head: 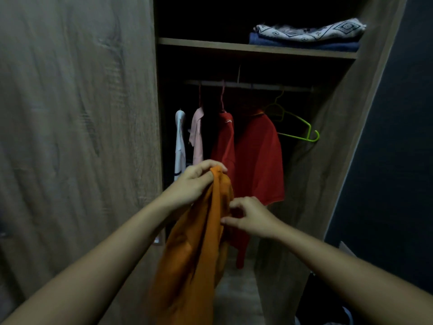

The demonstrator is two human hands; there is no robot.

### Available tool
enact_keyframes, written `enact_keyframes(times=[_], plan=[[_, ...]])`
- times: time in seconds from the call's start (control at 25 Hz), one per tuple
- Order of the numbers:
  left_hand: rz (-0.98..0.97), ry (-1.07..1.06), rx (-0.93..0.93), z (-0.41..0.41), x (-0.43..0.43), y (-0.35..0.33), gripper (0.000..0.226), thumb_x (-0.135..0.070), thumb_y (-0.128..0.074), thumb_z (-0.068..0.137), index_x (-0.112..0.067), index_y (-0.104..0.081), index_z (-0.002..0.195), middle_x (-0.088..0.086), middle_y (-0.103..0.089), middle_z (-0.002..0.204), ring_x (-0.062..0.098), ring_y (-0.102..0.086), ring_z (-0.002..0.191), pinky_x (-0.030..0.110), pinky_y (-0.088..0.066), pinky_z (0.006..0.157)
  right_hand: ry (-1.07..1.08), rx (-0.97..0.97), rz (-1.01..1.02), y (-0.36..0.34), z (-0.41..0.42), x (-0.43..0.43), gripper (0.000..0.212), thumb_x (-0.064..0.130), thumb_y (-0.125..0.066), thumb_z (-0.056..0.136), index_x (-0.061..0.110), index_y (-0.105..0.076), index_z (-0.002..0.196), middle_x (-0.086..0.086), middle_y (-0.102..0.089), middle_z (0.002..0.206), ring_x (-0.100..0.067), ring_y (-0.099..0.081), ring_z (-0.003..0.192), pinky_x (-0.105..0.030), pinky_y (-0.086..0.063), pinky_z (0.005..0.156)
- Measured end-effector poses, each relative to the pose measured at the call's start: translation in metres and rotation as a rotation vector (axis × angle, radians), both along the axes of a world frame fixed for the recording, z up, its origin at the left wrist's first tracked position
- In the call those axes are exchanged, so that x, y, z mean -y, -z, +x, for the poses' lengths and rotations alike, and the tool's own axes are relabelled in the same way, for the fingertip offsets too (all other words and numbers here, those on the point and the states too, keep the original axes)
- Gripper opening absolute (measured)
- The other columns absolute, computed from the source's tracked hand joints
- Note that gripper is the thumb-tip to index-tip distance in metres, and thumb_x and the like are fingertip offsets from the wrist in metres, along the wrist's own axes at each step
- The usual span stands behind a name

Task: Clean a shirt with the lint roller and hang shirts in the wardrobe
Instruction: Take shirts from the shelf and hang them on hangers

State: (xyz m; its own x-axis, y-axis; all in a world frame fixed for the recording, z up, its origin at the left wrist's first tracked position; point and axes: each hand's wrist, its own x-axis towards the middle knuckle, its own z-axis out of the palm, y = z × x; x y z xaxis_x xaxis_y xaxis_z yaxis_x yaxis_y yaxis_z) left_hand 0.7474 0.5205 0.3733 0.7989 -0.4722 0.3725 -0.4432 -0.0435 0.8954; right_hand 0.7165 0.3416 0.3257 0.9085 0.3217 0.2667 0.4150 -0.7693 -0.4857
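On your far left is the closed wardrobe door (77, 113), brown wood, filling that whole side. Next to it the wardrobe (332, 146) stands open and dark inside.

Your left hand (196, 181) is up in front of the opening. Its fingers are pinched tight on the top edge of the orange shirt (192, 249), and the shirt hangs down from that hand between your 2 arms. It is not on a hanger and not on the rail.

Behind your left hand, 4 shirts hang from the rail (248, 86). From the left you have a white shirt (180, 141), a pink shirt (197, 137), then a red shirt (223, 141) and a second red shirt (260, 158), which is turned more toward you.

Your right hand (250, 218) is lower, just beside the orange shirt's right edge. Its fingers are curled and touch the cloth, but you cannot tell if they really grip it.

To the right of the red shirts, a green hanger (296, 124) hangs bare on the rail.

Up on the shelf (210, 44), at the right end, sits a stack of folded cloths (307, 36): a white one with dark square shapes on top of a blue one.

No writing or labels can be read anywhere.
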Motion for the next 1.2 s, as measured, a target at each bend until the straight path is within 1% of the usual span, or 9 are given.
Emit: enact_keyframes(times=[0.16, 0.28, 0.48, 0.56, 0.76, 0.88, 0.96, 1.04, 1.2], plan=[[-0.239, -0.148, -0.2, 0.001, -0.033, -0.015, 0.029, -0.016, -0.036, 0.093, -0.017, -0.055, 0.071, 0.0, -0.047, 0.058, 0.012, -0.045, 0.055, 0.021, -0.04, 0.053, 0.091, 0.327, -0.29, -0.024, 0.001, -0.017, 0.026, 0.012, -0.064, 0.08, 0.024, -0.063, 0.104, 0.003, -0.054, 0.105, -0.015, -0.055, 0.097, -0.04, -0.053, 0.076], [-0.173, -0.063, -0.118, -0.001, -0.064, -0.025, 0.021, -0.02, -0.034, 0.088, -0.016, -0.053, 0.078, -0.003, -0.048, 0.062, 0.007, -0.048, 0.054, 0.017, -0.041, 0.049, 0.176, 0.297, -0.567, -0.035, 0.001, -0.029, 0.044, 0.011, -0.06, 0.079, 0.027, -0.051, 0.119, -0.001, -0.047, 0.117, -0.024, -0.051, 0.106, -0.041, -0.052, 0.07], [0.681, -0.373, 0.301, 0.014, -0.097, -0.024, 0.031, -0.013, -0.065, 0.08, -0.028, -0.042, 0.095, 0.007, -0.054, 0.087, 0.023, -0.059, 0.081, 0.038, -0.05, 0.073, 0.208, 0.078, -0.35, -0.05, 0.007, -0.018, 0.032, 0.004, -0.063, 0.077, 0.032, -0.071, 0.09, 0.003, -0.062, 0.112, -0.018, -0.06, 0.105, -0.032, -0.052, 0.086], [0.816, -0.456, 0.363, 0.025, -0.104, -0.021, 0.037, -0.005, -0.062, 0.08, -0.019, -0.043, 0.108, 0.008, -0.05, 0.098, 0.027, -0.055, 0.094, 0.036, -0.045, 0.077, 0.276, 0.064, -0.24, -0.07, 0.01, -0.005, 0.024, 0.007, -0.069, 0.078, 0.028, -0.075, 0.088, 0.005, -0.07, 0.103, -0.012, -0.063, 0.1, -0.02, -0.047, 0.085], [0.821, -0.317, 0.114, 0.04, -0.113, -0.011, 0.042, 0.007, -0.055, 0.079, -0.025, -0.054, 0.107, 0.001, -0.053, 0.098, 0.019, -0.055, 0.091, 0.028, -0.048, 0.07, 0.41, 0.044, -0.258, -0.082, 0.001, 0.019, 0.029, 0.003, -0.058, 0.084, 0.02, -0.071, 0.105, -0.003, -0.067, 0.115, -0.018, -0.062, 0.103, -0.027, -0.049, 0.084], [0.43, -0.073, -0.048, 0.034, -0.105, -0.015, 0.046, 0.02, -0.05, 0.074, -0.022, -0.057, 0.09, 0.006, -0.058, 0.096, 0.019, -0.06, 0.081, 0.024, -0.049, 0.058, 0.472, 0.038, -0.283, -0.071, -0.006, 0.022, 0.031, 0.002, -0.054, 0.086, 0.018, -0.069, 0.108, -0.004, -0.066, 0.112, -0.016, -0.062, 0.092, -0.031, -0.052, 0.085], [0.314, 0.048, -0.097, 0.031, -0.093, -0.015, 0.036, 0.017, -0.049, 0.076, -0.017, -0.06, 0.081, 0.013, -0.061, 0.096, 0.021, -0.06, 0.078, 0.027, -0.05, 0.061, 0.499, -0.042, -0.137, -0.064, -0.001, 0.029, 0.032, -0.002, -0.049, 0.085, 0.017, -0.072, 0.098, -0.003, -0.067, 0.099, -0.011, -0.06, 0.076, -0.031, -0.054, 0.077], [0.605, -0.032, 0.095, 0.032, -0.076, -0.009, 0.036, 0.009, -0.046, 0.084, -0.019, -0.067, 0.078, 0.008, -0.063, 0.104, 0.013, -0.061, 0.085, 0.028, -0.052, 0.077, 0.492, -0.233, 0.198, -0.057, 0.002, 0.039, 0.04, -0.007, -0.039, 0.086, 0.018, -0.071, 0.088, -0.012, -0.068, 0.104, -0.02, -0.063, 0.086, -0.037, -0.055, 0.086], [0.832, -0.249, 0.324, 0.043, -0.041, 0.001, 0.037, 0.0, -0.045, 0.09, -0.017, -0.063, 0.118, 0.003, -0.06, 0.119, 0.006, -0.058, 0.083, 0.02, -0.05, 0.075, 0.427, -0.436, 0.674, -0.053, 0.002, 0.049, 0.038, -0.007, -0.037, 0.087, 0.015, -0.068, 0.087, -0.012, -0.06, 0.098, -0.025, -0.055, 0.104, -0.044, -0.035, 0.108]])
